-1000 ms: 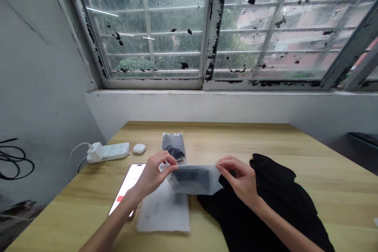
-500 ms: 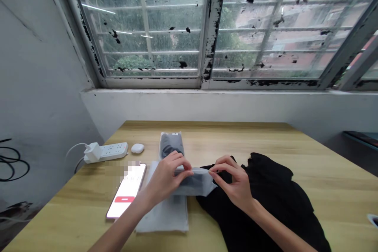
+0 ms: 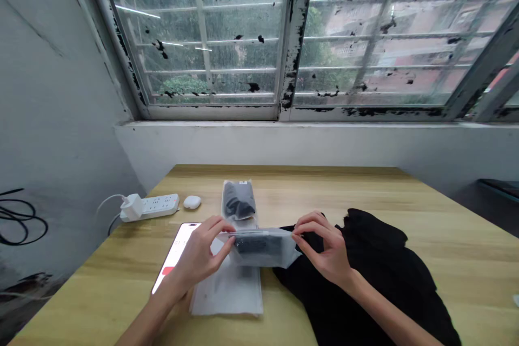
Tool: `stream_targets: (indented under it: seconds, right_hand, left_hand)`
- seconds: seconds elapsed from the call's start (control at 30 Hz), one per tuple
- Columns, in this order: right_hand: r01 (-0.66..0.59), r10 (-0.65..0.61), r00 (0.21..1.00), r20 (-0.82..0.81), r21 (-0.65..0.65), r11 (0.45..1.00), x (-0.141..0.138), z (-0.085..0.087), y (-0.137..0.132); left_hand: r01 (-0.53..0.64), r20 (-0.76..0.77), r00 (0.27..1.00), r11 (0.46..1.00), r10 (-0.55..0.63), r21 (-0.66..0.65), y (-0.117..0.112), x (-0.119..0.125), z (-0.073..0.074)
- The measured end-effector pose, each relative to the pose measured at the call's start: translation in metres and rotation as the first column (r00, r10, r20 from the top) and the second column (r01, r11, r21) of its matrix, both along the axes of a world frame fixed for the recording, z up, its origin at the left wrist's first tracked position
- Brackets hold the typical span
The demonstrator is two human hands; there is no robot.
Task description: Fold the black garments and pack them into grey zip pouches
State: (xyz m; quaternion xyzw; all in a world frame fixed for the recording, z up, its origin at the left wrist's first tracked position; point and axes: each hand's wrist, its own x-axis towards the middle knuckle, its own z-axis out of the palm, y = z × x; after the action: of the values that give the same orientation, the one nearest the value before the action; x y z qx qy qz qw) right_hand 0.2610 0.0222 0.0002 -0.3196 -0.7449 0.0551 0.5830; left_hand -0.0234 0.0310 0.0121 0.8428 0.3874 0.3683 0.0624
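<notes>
Both my hands hold a clear plastic bag (image 3: 261, 248) with a dark folded item inside, just above the wooden table (image 3: 446, 238). My left hand (image 3: 200, 254) pinches the bag's left top corner. My right hand (image 3: 326, 248) pinches its right top corner. Under the bag lies a flat pile of empty translucent bags (image 3: 227, 289). A heap of black cloth (image 3: 377, 275) lies beneath my right hand and forearm. Behind my hands stands another sealed bag with a dark item (image 3: 239, 203).
A phone (image 3: 172, 259) with a lit screen lies left of my left hand. Further back left sit a white power strip (image 3: 152, 206) with a plug and a small white earbud case (image 3: 192, 202). A window sill and wall close the table's far side.
My left hand slid from the bag's top middle back out to its left corner, so the bag is spread wider between both hands. My right hand barely moved.
</notes>
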Motion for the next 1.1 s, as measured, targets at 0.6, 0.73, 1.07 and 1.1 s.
stream_targets:
  seconds: [0.6, 0.73, 1.07, 1.1]
  right_hand:
    - [0.069, -0.146, 0.937, 0.318, 0.240, 0.968, -0.013, 0.007, -0.003]
    - [0.101, -0.186, 0.899, 0.397, 0.225, 0.969, -0.024, 0.011, -0.004]
    - [0.121, -0.148, 0.908, 0.392, 0.095, 0.988, -0.019, 0.017, -0.003]
    - [0.128, -0.153, 0.906, 0.394, 0.090, 0.988, -0.016, 0.018, -0.004]
  left_hand:
    - [-0.008, -0.008, 1.000, 0.930, 0.012, 0.367, 0.004, -0.001, -0.019]
    - [-0.007, -0.007, 1.000, 0.927, 0.010, 0.374, 0.003, -0.002, -0.018]
    - [-0.015, 0.035, 0.999, 0.927, 0.002, 0.374, 0.003, -0.004, -0.017]
    - [-0.018, 0.040, 0.999, 0.929, 0.003, 0.371, 0.003, -0.005, -0.017]
